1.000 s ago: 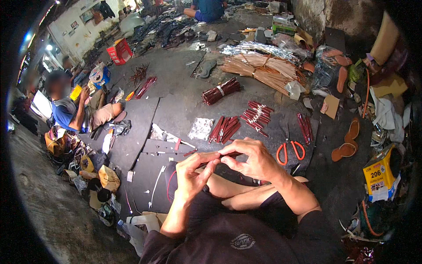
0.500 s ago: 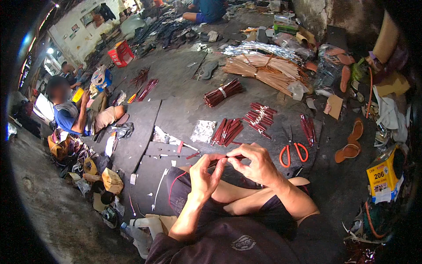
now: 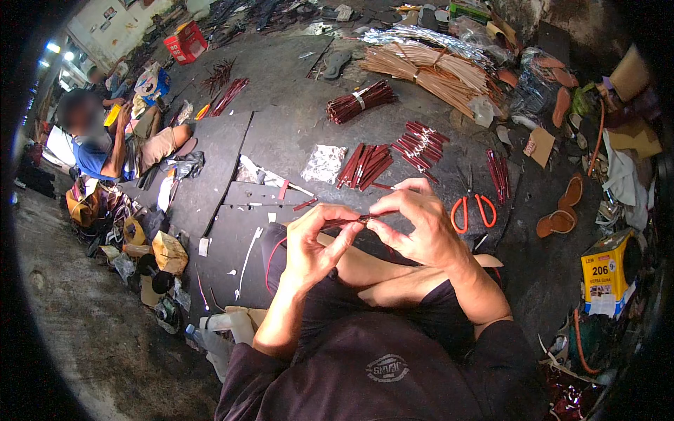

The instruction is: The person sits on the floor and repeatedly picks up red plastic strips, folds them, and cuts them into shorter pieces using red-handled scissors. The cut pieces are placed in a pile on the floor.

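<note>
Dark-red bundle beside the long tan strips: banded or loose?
Banded: a pale band crosses the middle of the dark-red bundle; underside hidden.

Lettered yellow container (image 3: 604, 263), lettered dark shirt (image 3: 379, 344)

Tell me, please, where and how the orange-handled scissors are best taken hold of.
The scissors are probably best gripped by their orange loops, reached from the person's own side with the right hand. They lie flat to that hand's right, the spread loops toward the person, open for thumb and fingers, and the blades pointing away.
</note>
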`<control>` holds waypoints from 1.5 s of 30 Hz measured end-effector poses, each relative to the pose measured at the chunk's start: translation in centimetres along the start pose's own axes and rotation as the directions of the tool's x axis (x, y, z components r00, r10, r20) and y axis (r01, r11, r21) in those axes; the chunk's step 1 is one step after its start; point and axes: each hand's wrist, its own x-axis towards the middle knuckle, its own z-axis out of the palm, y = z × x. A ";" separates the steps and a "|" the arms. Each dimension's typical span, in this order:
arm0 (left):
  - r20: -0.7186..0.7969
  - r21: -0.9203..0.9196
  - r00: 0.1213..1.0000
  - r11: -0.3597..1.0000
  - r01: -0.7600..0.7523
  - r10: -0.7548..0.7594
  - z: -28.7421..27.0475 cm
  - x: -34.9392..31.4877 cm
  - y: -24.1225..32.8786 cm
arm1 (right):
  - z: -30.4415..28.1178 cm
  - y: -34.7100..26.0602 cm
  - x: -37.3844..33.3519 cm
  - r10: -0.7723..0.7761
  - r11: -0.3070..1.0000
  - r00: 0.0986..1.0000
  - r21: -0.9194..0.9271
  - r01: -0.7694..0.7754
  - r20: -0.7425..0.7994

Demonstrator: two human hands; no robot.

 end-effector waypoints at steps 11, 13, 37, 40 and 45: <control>0.182 0.082 0.982 0.994 -0.068 0.052 -0.8 0.2 -1.1 | 0.3 0.4 -0.8 0.074 0.996 0.995 0.038 -0.077 0.069; 0.130 -0.204 0.971 0.953 0.224 -0.200 0.1 0.0 -1.0 | 0.3 0.7 -1.4 0.129 0.991 0.990 0.037 -0.132 0.061; 0.195 -0.386 0.881 0.791 0.474 -0.432 3.2 -1.2 -2.9 | 0.8 2.2 -4.6 0.330 0.919 0.927 0.162 -0.358 0.178; 0.154 -0.376 0.888 0.806 0.458 -0.433 4.0 -1.6 -2.0 | 1.1 1.4 -4.7 0.375 0.879 0.898 0.218 -0.423 0.231; 0.127 -0.331 0.899 0.837 0.436 -0.419 4.0 -1.8 -1.3 | 1.1 1.2 -4.6 0.411 0.830 0.866 0.277 -0.484 0.284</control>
